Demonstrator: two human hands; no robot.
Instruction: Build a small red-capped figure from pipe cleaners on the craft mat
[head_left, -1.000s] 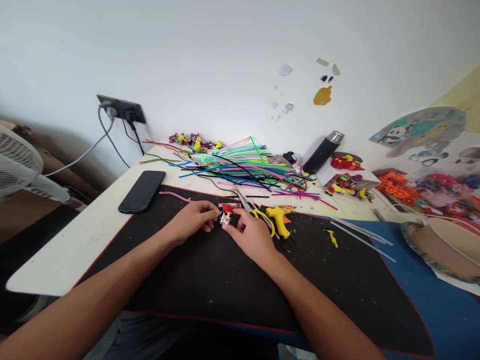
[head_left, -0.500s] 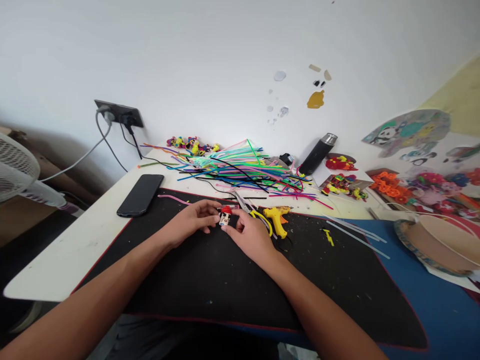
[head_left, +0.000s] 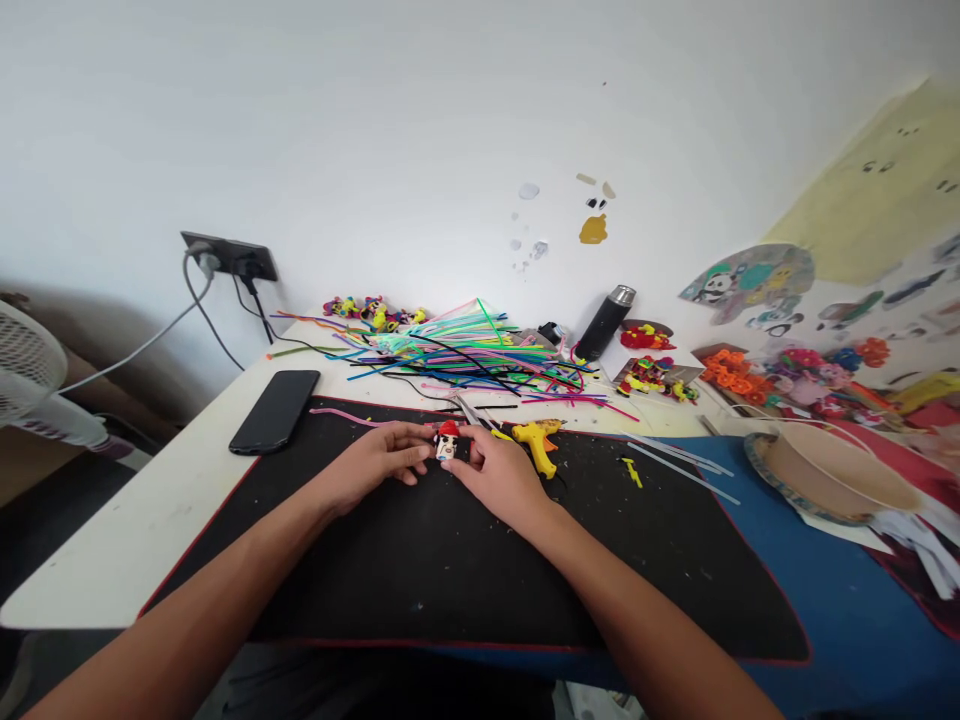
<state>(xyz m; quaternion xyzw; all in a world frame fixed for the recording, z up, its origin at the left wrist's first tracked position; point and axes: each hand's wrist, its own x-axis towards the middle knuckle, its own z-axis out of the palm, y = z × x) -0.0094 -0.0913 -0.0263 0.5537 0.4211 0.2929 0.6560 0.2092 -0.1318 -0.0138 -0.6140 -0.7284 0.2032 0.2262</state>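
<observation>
A small figurine head (head_left: 447, 447) with a red top, a white face and dark painted features is held upright between my two hands, over the black mat (head_left: 420, 560). My left hand (head_left: 386, 458) pinches its left side with thumb and fingertips. From the right, my right hand (head_left: 501, 472) grips it between thumb and forefinger, the other fingers curled. Behind my right hand lie scissors (head_left: 469, 410), their yellow handles mostly hidden now. A yellow glue gun (head_left: 537, 443) rests just right of them.
Many coloured pipe cleaners (head_left: 480, 350) are heaped at the back. A black phone (head_left: 274, 412) lies left, a black flask (head_left: 606, 325) leans behind. Clear glue sticks (head_left: 682, 465) and a yellow scrap (head_left: 631, 472) lie right, near a round basket (head_left: 825, 470). A fan (head_left: 34, 365) stands far left.
My view has turned to the right, so the wall and table items sit further left. Both hands keep the figurine head in nearly the same place, with its face turned slightly.
</observation>
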